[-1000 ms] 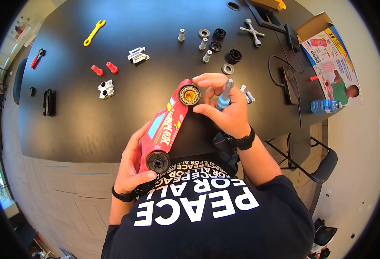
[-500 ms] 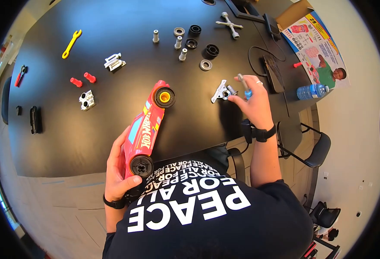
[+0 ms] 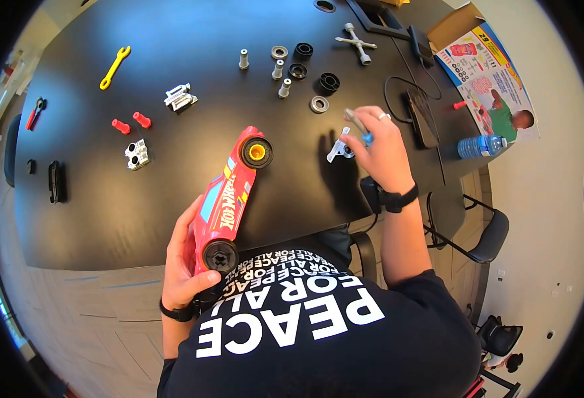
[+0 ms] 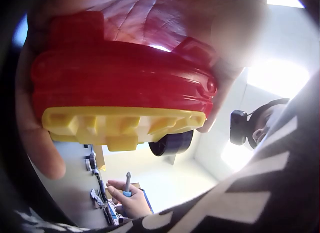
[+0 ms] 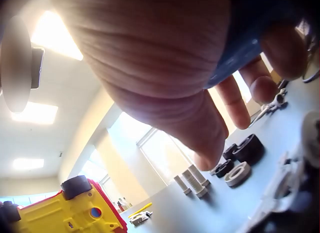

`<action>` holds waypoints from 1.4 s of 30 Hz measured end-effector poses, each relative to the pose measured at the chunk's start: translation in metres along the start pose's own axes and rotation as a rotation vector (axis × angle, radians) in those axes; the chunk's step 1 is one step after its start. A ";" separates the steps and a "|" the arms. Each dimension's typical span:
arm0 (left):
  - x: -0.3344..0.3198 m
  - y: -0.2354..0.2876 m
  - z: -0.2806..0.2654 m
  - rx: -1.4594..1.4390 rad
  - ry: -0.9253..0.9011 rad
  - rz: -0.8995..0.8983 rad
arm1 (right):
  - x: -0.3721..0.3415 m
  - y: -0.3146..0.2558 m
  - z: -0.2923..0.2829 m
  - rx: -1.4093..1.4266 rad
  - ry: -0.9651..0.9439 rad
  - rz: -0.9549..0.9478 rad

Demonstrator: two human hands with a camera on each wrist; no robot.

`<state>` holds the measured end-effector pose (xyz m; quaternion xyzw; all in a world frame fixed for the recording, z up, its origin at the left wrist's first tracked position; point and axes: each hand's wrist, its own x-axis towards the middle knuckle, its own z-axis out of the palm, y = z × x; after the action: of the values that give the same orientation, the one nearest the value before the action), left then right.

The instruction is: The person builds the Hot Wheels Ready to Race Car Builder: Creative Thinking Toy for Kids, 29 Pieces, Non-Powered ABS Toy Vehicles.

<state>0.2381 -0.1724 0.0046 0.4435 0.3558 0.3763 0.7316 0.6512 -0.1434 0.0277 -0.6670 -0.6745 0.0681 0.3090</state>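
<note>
- The left hand (image 3: 184,265) grips the red toy car (image 3: 229,189) by its near end, thumb beside the black wheel (image 3: 220,256); gripped only there, the car could twist or dip at its far end.
- The right hand (image 3: 385,156) holds the screwdriver (image 3: 355,119) with bent fingers, thumb apart from the fingertips; picking up a part as well could make the tool slip, or its shaft knock things.
- The car slants away over the edge of the worktop (image 3: 106,219), well apart from the right hand and to its left.
- The silver bracket (image 3: 337,147) lies just by the right thumb; whether they touch, I cannot tell.
- Farther out stand silver posts (image 3: 284,88); a careless sweep of the hand could topple them.
</note>
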 end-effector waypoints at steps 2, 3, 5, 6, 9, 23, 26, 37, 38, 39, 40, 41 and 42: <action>0.000 0.000 -0.001 0.039 0.011 0.026 | 0.018 -0.010 0.008 -0.086 0.016 -0.014; -0.001 0.003 0.002 -0.003 -0.002 0.006 | 0.026 -0.009 0.018 -0.072 0.020 -0.045; -0.002 0.004 0.004 -0.044 -0.009 -0.007 | 0.039 -0.014 0.037 -0.140 -0.010 0.019; -0.001 0.001 0.003 -0.056 -0.023 0.023 | 0.044 -0.016 0.044 -0.210 -0.042 0.086; -0.003 0.002 0.004 -0.065 -0.033 0.052 | 0.053 -0.010 0.061 -0.237 -0.088 0.109; -0.001 0.004 0.001 -0.083 -0.061 0.019 | 0.054 -0.022 0.060 -0.088 -0.017 0.037; -0.002 0.004 0.001 -0.069 -0.052 0.021 | 0.055 -0.015 0.073 -0.067 -0.059 0.043; -0.002 -0.001 -0.001 -0.074 -0.054 0.047 | 0.044 -0.057 0.035 0.792 -0.098 0.319; -0.002 -0.001 -0.001 -0.078 -0.056 0.040 | 0.042 -0.067 0.027 0.793 -0.096 0.325; -0.002 0.000 0.000 -0.076 -0.061 0.034 | 0.039 -0.076 0.021 0.839 -0.131 0.240; -0.002 0.001 0.000 -0.080 -0.057 0.025 | 0.037 -0.084 0.015 0.883 -0.164 0.153; -0.002 0.002 0.001 -0.083 -0.053 0.019 | 0.036 -0.089 0.011 0.855 -0.180 0.086; -0.001 0.003 0.002 -0.080 -0.060 0.016 | 0.037 -0.090 0.011 0.854 -0.172 0.089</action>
<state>0.2385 -0.1729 0.0079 0.4279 0.3147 0.3826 0.7559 0.5710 -0.1140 0.0762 -0.4997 -0.5795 0.4095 0.4967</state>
